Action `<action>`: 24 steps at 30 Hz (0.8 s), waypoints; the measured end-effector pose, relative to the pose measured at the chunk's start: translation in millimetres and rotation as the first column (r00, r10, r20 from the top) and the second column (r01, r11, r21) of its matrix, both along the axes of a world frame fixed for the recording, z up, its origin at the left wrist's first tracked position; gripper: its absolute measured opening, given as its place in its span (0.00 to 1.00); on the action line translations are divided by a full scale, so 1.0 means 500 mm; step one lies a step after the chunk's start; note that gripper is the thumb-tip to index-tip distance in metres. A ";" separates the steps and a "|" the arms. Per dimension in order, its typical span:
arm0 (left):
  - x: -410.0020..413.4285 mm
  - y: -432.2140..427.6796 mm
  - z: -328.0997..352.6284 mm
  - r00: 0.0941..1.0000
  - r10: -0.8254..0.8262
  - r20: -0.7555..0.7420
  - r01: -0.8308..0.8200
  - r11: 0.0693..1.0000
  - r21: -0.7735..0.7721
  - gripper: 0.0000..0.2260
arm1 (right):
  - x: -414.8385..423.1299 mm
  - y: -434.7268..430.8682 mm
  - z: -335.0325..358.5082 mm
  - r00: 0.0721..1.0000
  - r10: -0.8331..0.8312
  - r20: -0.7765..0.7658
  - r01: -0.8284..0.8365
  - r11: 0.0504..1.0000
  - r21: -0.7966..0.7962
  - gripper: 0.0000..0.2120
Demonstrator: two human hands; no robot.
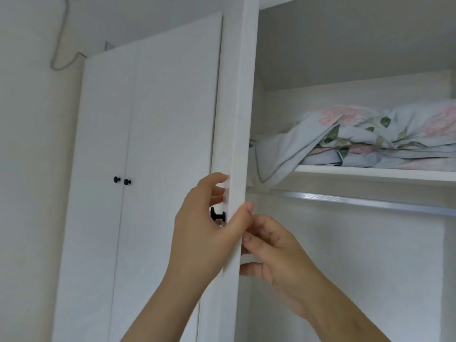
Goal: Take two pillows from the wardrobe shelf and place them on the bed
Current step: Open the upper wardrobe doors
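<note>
Both hands clamp the open door (234, 134) edge: left hand (204, 230) outside, right hand (278, 253) inside. Floral pillows (370, 139) overhang the shelf (370, 174) lip, open space above.

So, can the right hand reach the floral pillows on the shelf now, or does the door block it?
Probably yes. The door is swung open, and the right hand is already on its inner side. Nothing stands between it and the floral pillows up on the shelf.
</note>
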State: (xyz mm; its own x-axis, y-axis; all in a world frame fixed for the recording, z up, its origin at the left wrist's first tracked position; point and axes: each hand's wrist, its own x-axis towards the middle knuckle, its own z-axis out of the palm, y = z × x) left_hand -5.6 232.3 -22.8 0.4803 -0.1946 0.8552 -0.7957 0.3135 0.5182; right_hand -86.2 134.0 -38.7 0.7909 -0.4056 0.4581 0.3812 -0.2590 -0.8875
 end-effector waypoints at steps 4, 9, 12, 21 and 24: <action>0.022 0.047 0.008 0.997 0.072 0.003 -0.072 0.997 -0.038 0.14 | 0.039 0.039 0.001 0.998 0.030 -0.059 -0.032 0.999 -0.036 0.04; 0.072 0.107 0.004 0.982 0.180 -0.062 -0.185 0.979 -0.087 0.07 | 0.095 0.080 -0.003 0.994 0.017 -0.107 -0.019 1.000 -0.018 0.05; 0.107 0.139 0.002 0.957 0.259 -0.133 -0.273 0.956 -0.103 0.07 | 0.128 0.104 -0.003 0.994 0.014 -0.111 -0.015 1.000 -0.007 0.05; 0.244 0.209 -0.004 0.866 0.412 -0.284 -0.448 0.892 -0.069 0.06 | 0.214 0.161 0.003 0.989 0.046 -0.142 -0.042 0.999 0.032 0.06; 0.279 0.220 -0.004 0.853 0.430 -0.296 -0.463 0.885 -0.048 0.05 | 0.240 0.171 0.002 0.987 0.043 -0.156 -0.038 0.999 0.033 0.06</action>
